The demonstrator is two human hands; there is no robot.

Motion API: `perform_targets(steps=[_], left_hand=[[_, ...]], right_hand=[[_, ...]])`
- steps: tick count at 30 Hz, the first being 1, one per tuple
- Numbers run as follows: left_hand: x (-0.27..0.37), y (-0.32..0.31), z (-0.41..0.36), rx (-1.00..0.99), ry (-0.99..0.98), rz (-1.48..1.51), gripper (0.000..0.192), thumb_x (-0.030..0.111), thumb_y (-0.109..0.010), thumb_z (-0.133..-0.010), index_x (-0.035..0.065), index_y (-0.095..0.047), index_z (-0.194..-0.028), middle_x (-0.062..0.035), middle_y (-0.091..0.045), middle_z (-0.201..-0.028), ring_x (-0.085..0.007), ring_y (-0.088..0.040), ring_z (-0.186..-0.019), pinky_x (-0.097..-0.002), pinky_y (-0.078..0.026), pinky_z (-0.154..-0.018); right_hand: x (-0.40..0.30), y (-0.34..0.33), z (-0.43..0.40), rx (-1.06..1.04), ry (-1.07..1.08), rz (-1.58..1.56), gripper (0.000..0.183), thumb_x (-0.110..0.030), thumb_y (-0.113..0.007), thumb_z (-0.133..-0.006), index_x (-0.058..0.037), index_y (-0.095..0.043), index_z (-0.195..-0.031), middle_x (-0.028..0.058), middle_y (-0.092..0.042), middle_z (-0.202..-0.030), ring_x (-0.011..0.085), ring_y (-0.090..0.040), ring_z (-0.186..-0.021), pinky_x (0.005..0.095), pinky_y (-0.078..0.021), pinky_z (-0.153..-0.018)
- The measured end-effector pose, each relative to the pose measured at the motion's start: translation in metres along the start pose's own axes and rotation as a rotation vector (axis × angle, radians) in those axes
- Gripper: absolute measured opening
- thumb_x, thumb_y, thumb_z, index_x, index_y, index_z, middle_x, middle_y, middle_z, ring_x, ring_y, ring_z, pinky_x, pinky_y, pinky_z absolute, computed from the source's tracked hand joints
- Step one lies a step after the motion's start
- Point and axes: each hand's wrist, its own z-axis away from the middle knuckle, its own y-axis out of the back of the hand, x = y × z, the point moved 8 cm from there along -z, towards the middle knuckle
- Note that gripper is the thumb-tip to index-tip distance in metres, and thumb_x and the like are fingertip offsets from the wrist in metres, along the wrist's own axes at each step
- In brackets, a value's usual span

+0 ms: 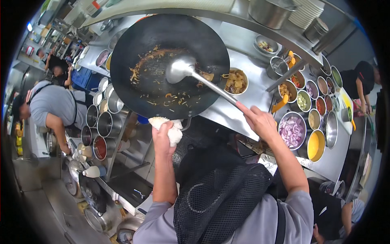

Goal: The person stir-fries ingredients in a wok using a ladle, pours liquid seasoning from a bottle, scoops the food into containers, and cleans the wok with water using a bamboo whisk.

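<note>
My left hand (pixel 162 134) grips a folded white cloth (pixel 174 135) against the near rim of a large black wok (pixel 170 29), beside its loop handle. The wok is tilted, and scraps of cooked noodle or vegetable cling to its inside. In my right hand (pixel 259 120) is the long handle of a steel ladle (pixel 182 70), whose bowl rests inside the wok. Next to the wok's right edge, a round bowl (pixel 246 88) on the steel counter holds brown cooked food. A strand of food hangs at the wok's rim above that bowl.
Steel tubs of cut ingredients crowd the right, among them sliced red onion (pixel 292 131) and yellow liquid (pixel 315 146). A steel shelf (pixel 237 29) with a large pot (pixel 271 13) runs overhead. Several co-workers stand around, one bending at the left (pixel 58 103).
</note>
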Motion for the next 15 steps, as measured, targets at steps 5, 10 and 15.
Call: perform_targets(steps=[5, 10, 15], left_hand=[[0.003, 0.001, -0.002, -0.025, -0.012, 0.046, 0.024, -0.002, -0.054, -0.081, 0.0018, -0.057, -0.105, -0.0044, -0.06, -0.089, -0.016, -0.061, -0.076, -0.0297, -0.049, -0.065], [0.0, 0.002, -0.013, -0.04, -0.019, -0.019, 0.032, -0.001, -0.057, -0.081, 0.0017, -0.053, -0.112, -0.0053, -0.059, -0.089, -0.0155, -0.061, -0.073, -0.0301, -0.051, -0.061], [-0.002, 0.005, -0.019, -0.033, -0.044, -0.074, 0.031, -0.002, -0.057, -0.081, 0.0023, -0.054, -0.111, -0.005, -0.059, -0.089, -0.0155, -0.061, -0.072, -0.0302, -0.051, -0.061]], right_hand=[[0.037, 0.018, 0.023, 0.027, 0.08, 0.321, 0.077, -0.005, -0.06, -0.079, -0.0346, -0.04, -0.147, 0.0057, -0.052, -0.075, 0.0221, -0.06, -0.06, 0.0373, -0.0514, -0.053], [0.07, 0.067, 0.087, 0.092, 0.029, 0.41, 0.069, -0.005, -0.062, -0.078, -0.0298, -0.051, -0.141, 0.0044, -0.051, -0.073, 0.0213, -0.059, -0.058, 0.0367, -0.0501, -0.053], [0.077, 0.091, 0.106, 0.175, -0.066, 0.401, 0.062, -0.006, -0.069, -0.079, -0.0282, -0.058, -0.135, 0.005, -0.053, -0.072, 0.0234, -0.059, -0.056, 0.037, -0.0496, -0.052]])
